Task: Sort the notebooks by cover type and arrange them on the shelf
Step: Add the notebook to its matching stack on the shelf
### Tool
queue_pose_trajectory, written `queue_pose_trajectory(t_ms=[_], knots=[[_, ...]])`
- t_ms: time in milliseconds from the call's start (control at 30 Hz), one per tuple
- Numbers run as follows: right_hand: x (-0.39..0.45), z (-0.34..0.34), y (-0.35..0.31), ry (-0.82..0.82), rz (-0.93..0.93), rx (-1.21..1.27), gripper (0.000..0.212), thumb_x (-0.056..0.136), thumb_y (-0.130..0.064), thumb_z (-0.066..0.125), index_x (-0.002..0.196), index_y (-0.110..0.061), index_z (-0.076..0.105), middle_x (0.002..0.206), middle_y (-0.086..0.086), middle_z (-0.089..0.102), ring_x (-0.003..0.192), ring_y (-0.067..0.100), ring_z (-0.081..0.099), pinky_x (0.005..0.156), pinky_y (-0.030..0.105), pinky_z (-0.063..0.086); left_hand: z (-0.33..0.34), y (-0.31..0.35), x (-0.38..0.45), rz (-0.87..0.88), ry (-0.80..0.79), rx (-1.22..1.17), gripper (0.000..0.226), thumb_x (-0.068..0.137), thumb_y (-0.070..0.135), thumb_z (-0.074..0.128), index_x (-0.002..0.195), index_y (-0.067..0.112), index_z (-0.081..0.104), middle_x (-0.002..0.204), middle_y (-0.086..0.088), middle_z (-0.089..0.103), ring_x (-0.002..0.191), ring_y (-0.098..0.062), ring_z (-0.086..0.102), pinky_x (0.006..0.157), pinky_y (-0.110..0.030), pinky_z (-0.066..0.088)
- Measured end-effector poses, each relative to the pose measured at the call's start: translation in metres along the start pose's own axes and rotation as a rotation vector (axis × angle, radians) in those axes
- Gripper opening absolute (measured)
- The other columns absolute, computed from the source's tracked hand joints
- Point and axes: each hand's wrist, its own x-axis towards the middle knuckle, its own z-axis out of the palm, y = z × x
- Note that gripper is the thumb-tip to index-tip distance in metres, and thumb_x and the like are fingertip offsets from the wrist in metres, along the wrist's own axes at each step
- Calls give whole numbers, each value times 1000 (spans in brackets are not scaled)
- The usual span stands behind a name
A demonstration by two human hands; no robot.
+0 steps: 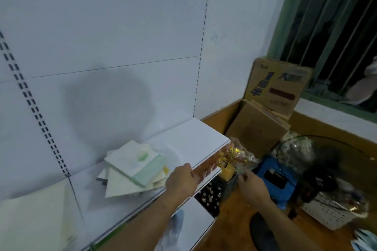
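Blurred blue print, numeral 1 legible, on cardboard box (275,85) by window (334,32)

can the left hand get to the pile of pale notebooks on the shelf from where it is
Probably yes. The left hand sits at the shelf front edge, gripping something orange and blurred, so it would need freeing first. The notebooks lie just to its left with nothing between.

Pale notebooks (134,169) lie heaped on white shelf (191,140).
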Motion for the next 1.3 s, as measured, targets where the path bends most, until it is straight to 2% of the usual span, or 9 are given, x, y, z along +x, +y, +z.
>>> queue_pose_trajectory(t_ms=[67, 167, 333, 500, 633, 867, 1033, 1233, 1300], knots=[[24, 11, -34, -33, -75, -7, 29, 98, -27, 43, 73, -15, 48, 63, 1, 50, 54, 14, 46, 52, 30, 40, -12, -15, 22, -56, 47, -21, 22, 87, 32, 48, 98, 17, 58, 105, -3, 63, 97, -24, 60, 79, -32, 50], [51, 37, -83, -117, -187, -58, 20, 97, -29, 43, 91, -15, 56, 84, 3, 63, 78, 20, 59, 71, 32, 48, -31, -43, 46, -161, 103, 1, 23, 90, 32, 47, 104, 16, 55, 108, -4, 60, 97, -24, 60, 80, -32, 48], [74, 94, -152, -301, -399, -47, 26, 98, -30, 44, 102, -10, 60, 88, 6, 64, 80, 21, 59, 66, 26, 40, -55, -96, 60, -388, 214, 8, 34, 91, 34, 45, 119, 13, 46, 118, -8, 52, 108, -27, 54, 85, -38, 47], [94, 148, -205, -408, -619, -118, 41, 97, -33, 43, 131, -12, 52, 128, 9, 56, 117, 24, 53, 96, 30, 40, -67, -131, 54, -698, 315, -98, 58, 91, 32, 48, 137, 3, 26, 133, -17, 42, 121, -32, 47, 92, -38, 44], [99, 177, -220, -491, -656, -209, 48, 95, -35, 43, 136, -10, 43, 131, 13, 50, 121, 29, 47, 101, 36, 41, -63, -128, 55, -799, 387, -279, 54, 88, 27, 55, 130, -1, 33, 132, -20, 46, 125, -33, 45, 100, -37, 44], [104, 191, -213, -457, -610, -172, 44, 91, -34, 48, 121, -3, 48, 118, 16, 49, 110, 33, 51, 90, 37, 43, -47, -111, 74, -999, 575, -547, 53, 67, 31, 66, 110, 2, 60, 111, -14, 65, 99, -30, 65, 83, -38, 57], [118, 184, -206, -507, -561, 30, 42, 90, -32, 54, 115, 1, 44, 114, 20, 57, 101, 37, 59, 80, 37, 46, -41, -99, 72, -984, 538, -595, 29, 75, 17, 69, 100, 2, 66, 104, -12, 69, 93, -26, 66, 78, -32, 57], [92, 174, -246, -568, -637, 173, 38, 93, -29, 50, 116, 2, 45, 110, 22, 61, 100, 38, 59, 75, 35, 41, -54, -96, 41, -849, 900, -778, 28, 83, 7, 64, 108, 12, 51, 101, -4, 63, 77, -9, 60, 59, -16, 50], [65, 180, -265, -612, -681, 209, 37, 93, -26, 49, 117, 2, 48, 113, 23, 60, 103, 38, 58, 79, 37, 42, -64, -102, 17, -817, 986, -805, 34, 87, 9, 61, 117, 16, 48, 109, -5, 63, 85, -10, 61, 65, -16, 50]])
